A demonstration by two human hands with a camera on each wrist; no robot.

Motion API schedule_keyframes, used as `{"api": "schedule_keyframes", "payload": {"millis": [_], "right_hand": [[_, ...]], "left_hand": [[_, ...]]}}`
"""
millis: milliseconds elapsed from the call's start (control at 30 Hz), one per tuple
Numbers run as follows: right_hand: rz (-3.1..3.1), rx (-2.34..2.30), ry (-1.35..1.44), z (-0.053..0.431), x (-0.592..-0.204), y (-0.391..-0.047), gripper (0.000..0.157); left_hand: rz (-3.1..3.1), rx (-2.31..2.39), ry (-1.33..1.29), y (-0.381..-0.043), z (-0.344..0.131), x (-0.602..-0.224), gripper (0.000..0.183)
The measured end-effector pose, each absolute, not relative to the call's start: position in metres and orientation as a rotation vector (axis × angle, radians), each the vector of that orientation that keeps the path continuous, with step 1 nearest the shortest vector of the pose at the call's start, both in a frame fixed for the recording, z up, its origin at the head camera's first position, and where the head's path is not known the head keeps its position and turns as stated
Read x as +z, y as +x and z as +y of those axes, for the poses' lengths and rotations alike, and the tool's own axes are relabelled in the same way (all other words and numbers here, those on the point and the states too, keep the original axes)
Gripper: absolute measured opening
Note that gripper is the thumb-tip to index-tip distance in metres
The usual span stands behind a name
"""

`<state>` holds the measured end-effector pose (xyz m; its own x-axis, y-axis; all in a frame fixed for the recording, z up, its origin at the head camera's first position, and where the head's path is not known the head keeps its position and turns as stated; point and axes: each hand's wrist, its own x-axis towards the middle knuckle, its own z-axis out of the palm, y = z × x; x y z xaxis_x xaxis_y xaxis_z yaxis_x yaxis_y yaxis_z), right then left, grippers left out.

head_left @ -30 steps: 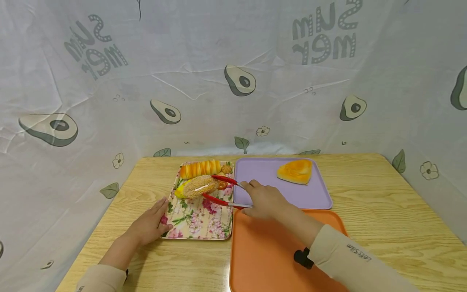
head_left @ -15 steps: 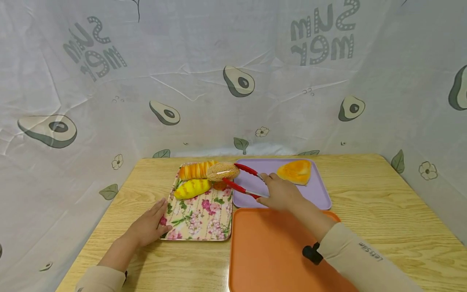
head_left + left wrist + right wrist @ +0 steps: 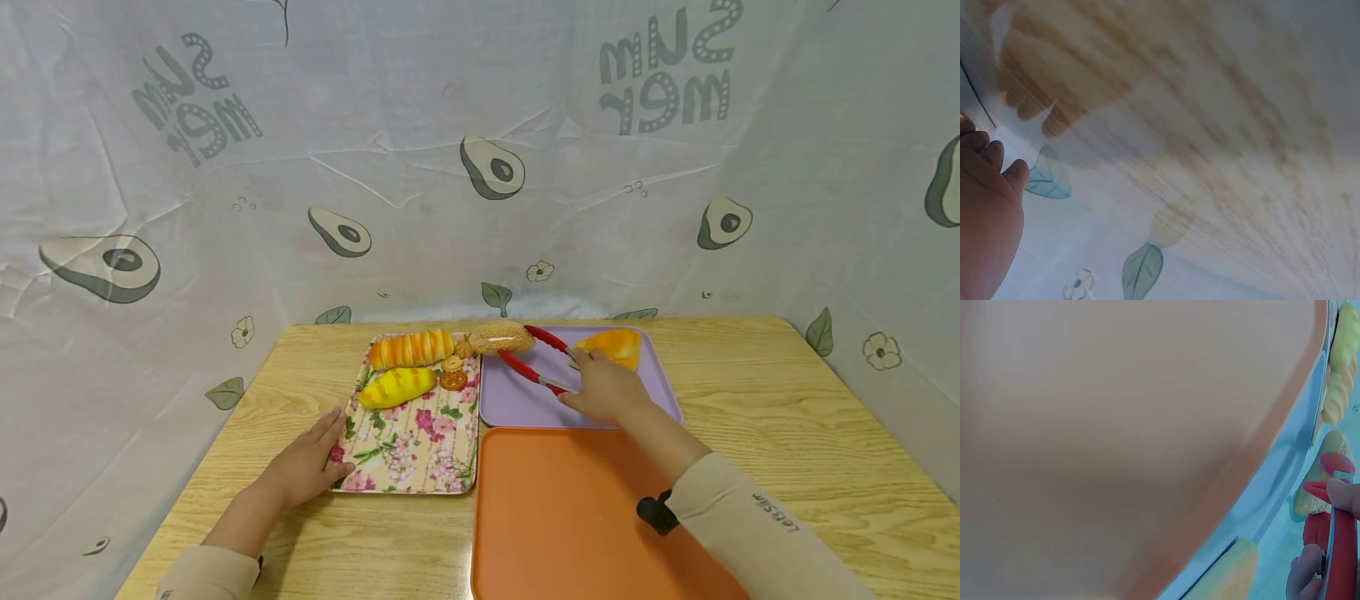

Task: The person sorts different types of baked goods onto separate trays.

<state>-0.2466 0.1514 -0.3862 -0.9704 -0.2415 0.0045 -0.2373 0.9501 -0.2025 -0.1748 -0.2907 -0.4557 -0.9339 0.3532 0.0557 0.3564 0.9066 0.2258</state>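
Observation:
My right hand [image 3: 611, 390] grips red-and-silver tongs [image 3: 519, 366], whose red tips pinch a sesame-coated bread roll [image 3: 498, 337]. In the head view the roll overlaps the back left corner of the purple tray [image 3: 510, 406]. The right wrist view also has the sesame roll [image 3: 1330, 453] between the red tips. My left hand [image 3: 303, 462] rests with its fingers at the left edge of the floral tray [image 3: 390, 479]. On that tray lie a ridged golden roll [image 3: 412, 348], a yellow striped bread [image 3: 397, 387], a pretzel [image 3: 453, 381] and small cookies [image 3: 452, 363].
A triangular golden bread [image 3: 621, 343] lies at the back right of the purple tray, partly behind my right hand. An orange tray [image 3: 562, 508] stands in front, under my right forearm. A printed cloth [image 3: 420, 183] hangs behind the wooden table [image 3: 787, 400].
My right hand has carried the sesame roll in the tongs rightward and back, from over the yellow bread to the purple tray's left corner. My left hand has stayed put.

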Motion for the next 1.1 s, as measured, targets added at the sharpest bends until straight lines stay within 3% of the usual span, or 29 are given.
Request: {"api": "schedule_keyframes", "payload": {"millis": [1100], "right_hand": [[3.057, -0.328, -0.232, 0.170, -0.390, -0.251, 0.080]], "left_hand": [[-3.064, -0.376, -0.568, -0.175, -0.290, -0.454, 0.077]]}}
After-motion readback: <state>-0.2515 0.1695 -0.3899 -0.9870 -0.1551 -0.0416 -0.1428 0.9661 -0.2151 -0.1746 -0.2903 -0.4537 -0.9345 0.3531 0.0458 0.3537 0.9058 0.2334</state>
